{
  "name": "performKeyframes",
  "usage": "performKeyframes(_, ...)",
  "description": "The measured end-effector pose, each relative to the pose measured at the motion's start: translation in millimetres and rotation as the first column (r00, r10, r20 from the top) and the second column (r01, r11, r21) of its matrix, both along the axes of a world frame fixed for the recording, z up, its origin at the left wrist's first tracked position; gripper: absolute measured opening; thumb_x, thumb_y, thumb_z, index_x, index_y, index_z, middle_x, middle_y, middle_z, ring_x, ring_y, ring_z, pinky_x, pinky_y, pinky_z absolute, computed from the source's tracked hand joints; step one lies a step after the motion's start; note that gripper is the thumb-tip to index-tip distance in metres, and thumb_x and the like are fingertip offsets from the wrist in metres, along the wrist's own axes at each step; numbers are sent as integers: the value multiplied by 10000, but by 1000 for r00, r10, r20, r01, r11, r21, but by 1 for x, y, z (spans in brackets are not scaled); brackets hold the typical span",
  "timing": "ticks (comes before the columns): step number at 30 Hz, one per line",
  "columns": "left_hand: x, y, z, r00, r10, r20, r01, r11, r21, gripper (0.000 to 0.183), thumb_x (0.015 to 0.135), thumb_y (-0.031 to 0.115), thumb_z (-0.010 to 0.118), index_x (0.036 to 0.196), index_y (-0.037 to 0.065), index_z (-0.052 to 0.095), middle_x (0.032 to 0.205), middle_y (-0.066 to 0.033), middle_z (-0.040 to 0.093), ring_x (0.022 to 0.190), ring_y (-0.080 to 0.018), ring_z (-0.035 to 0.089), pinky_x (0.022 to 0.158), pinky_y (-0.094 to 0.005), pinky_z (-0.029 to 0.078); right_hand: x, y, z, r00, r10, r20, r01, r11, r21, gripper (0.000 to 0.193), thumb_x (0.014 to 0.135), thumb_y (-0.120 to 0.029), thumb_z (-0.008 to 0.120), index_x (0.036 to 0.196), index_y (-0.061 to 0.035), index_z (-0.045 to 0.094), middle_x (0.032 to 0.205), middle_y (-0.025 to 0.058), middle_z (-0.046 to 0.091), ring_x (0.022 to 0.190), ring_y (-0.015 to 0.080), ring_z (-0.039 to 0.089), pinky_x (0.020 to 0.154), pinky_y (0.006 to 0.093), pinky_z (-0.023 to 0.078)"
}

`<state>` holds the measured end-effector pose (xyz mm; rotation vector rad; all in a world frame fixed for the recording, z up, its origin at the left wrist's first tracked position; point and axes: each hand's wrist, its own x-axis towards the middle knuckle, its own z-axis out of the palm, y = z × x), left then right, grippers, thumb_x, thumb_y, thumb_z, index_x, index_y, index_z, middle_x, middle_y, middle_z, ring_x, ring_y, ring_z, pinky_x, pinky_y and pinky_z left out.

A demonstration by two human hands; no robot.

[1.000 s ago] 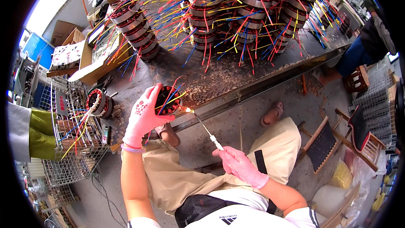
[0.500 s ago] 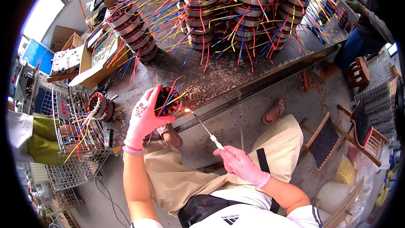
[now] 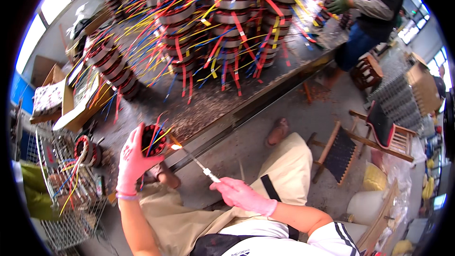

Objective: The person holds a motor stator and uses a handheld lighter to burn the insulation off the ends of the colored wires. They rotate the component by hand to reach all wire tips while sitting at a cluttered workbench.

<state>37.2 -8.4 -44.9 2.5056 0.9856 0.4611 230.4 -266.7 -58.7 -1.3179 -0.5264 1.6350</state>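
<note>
My left hand (image 3: 130, 163), in a pink glove, is closed around a motor stator (image 3: 150, 143) at the table's near edge. The stator's dark red inner ring faces up, and red, blue and yellow wires cross over it. My right hand (image 3: 245, 196), also gloved in pink, grips the white handle of a long-nosed lighter (image 3: 207, 171). At the tip of its thin metal tube burns a small orange flame (image 3: 176, 146), close beside the stator's right rim. Whether the flame touches the stator I cannot tell.
Tall stacks of wired stators (image 3: 232, 28) crowd the table (image 3: 204, 114), with wires sticking out. One more stator (image 3: 87, 151) lies left of my hand, by a wire cart (image 3: 71, 223). A person (image 3: 369, 19) in dark gloves works at the far right. Wooden chairs (image 3: 337, 154) stand on the floor.
The whole view has swung, so the table and both hands sit further left and lower. More of the person at the right shows. Both hands keep their holds, with the flame still beside the stator.
</note>
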Motion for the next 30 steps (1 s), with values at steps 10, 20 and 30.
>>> performKeyframes(10, -1, -3, 7, 1000, 7, 6, -7, 1000, -11, 993, 545, 224, 869, 1390, -1, 397, 1290, -184, 507, 1164, -357, 528, 978, -404, 447, -2, -3, -4, 999, 28, 23, -30, 997, 72, 311, 1026, -283, 451, 1151, -27, 576, 580, -47, 399, 500, 40, 346, 458, 221, 256)
performKeyframes(20, -1, -4, 9, 1000, -1, 17, 1, 1000, -24, 1015, 535, 196, 871, 1397, -22, 382, 1280, -182, 514, 1131, -351, 552, 959, -394, 458, -1, -3, -10, 995, 57, 85, -63, 995, 75, 333, 1028, -305, 437, 1149, -27, 575, 583, -54, 395, 502, 45, 350, 457, 224, 272)
performKeyframes(30, -1, -5, 9, 1000, -1, 20, 2, 1000, -31, 1009, 532, 178, 876, 1389, -31, 386, 1270, -182, 515, 1147, -355, 539, 971, -399, 447, 0, -3, -4, 985, 64, 162, -79, 992, 94, 347, 1018, -303, 426, 1093, -7, 591, 583, -12, 472, 524, 74, 432, 527, 259, 372)
